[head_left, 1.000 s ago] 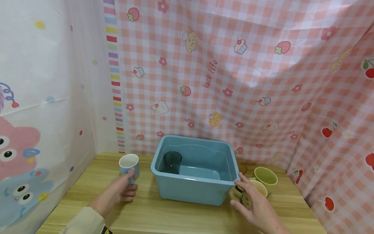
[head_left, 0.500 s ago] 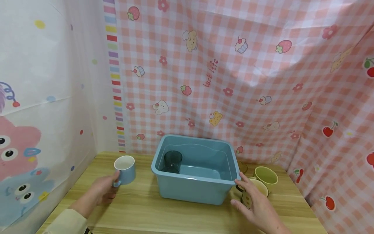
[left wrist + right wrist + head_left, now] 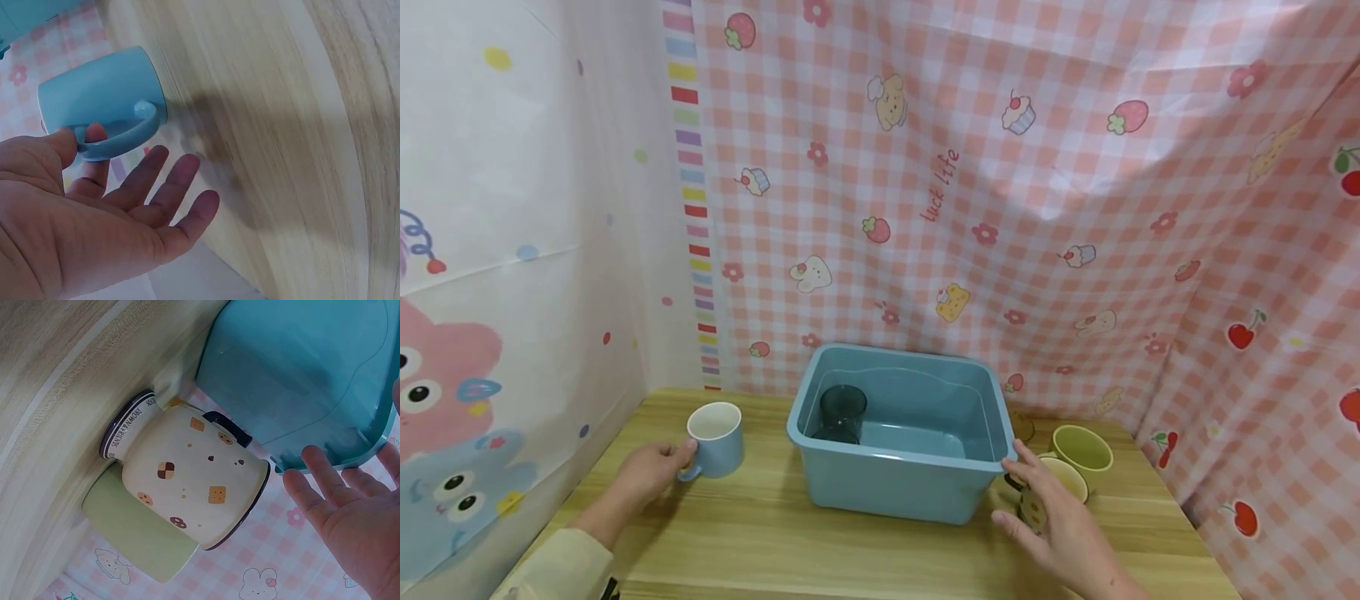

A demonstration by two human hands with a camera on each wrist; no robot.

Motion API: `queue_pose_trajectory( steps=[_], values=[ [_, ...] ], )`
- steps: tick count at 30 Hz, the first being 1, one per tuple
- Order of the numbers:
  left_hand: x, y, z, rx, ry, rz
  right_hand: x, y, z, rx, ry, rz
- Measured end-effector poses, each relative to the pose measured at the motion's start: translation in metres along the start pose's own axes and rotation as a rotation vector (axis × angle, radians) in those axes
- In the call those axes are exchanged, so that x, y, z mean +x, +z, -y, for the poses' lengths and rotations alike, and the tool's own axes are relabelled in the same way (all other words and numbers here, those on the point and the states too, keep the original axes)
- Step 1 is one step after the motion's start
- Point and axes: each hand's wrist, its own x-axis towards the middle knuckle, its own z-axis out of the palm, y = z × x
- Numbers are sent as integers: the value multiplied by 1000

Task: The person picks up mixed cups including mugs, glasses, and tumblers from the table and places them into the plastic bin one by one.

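A light blue mug [image 3: 724, 450] with a white inside stands upright at the left of the table; whether its base touches the wood is hard to tell. My left hand [image 3: 651, 473] pinches its handle between thumb and index finger, the other fingers spread loosely in the left wrist view, below the mug [image 3: 103, 87]. On the right, my right hand [image 3: 1063, 525] has its fingers extended, fingertips at the right front rim of a blue plastic bin [image 3: 895, 487]. Dark see-through glassware [image 3: 842, 408] sits at the left inside the bin.
Right of the bin stand a cream mug [image 3: 194, 475] with biscuit prints and a black handle, and a green cup [image 3: 1082, 450] touching or close to it. An amber glass [image 3: 1022, 427] shows partly behind the bin. A checked curtain [image 3: 925, 250] hangs behind the wooden table [image 3: 820, 558].
My left hand has drawn leftward and the light blue mug has turned, its handle now pointing to the left front. My right hand has stayed at the bin rim.
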Motion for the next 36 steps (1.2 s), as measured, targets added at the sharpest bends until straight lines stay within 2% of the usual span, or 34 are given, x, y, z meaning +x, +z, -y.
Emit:
queue_pose_trajectory(
  steps=[2,8,14,18,24,32,36],
  values=[
    [1,0,0,-23,-6,14,0,0,0,1,0,0],
    [3,0,0,-176,-94,98,-1,-1,0,1,10,6],
    [4,-3,-3,-201,-162,200,-1,0,-1,9,12,8],
    [5,-5,-7,-216,-188,228,-1,1,-2,16,4,4],
    [6,-5,-13,-263,-171,243,-1,1,-2,24,-4,-3],
    [6,-4,-15,-300,-77,184,0,1,-1,20,-13,-10],
    [6,-5,-14,-339,-93,205,0,1,-1,20,-4,-5]
  ],
)
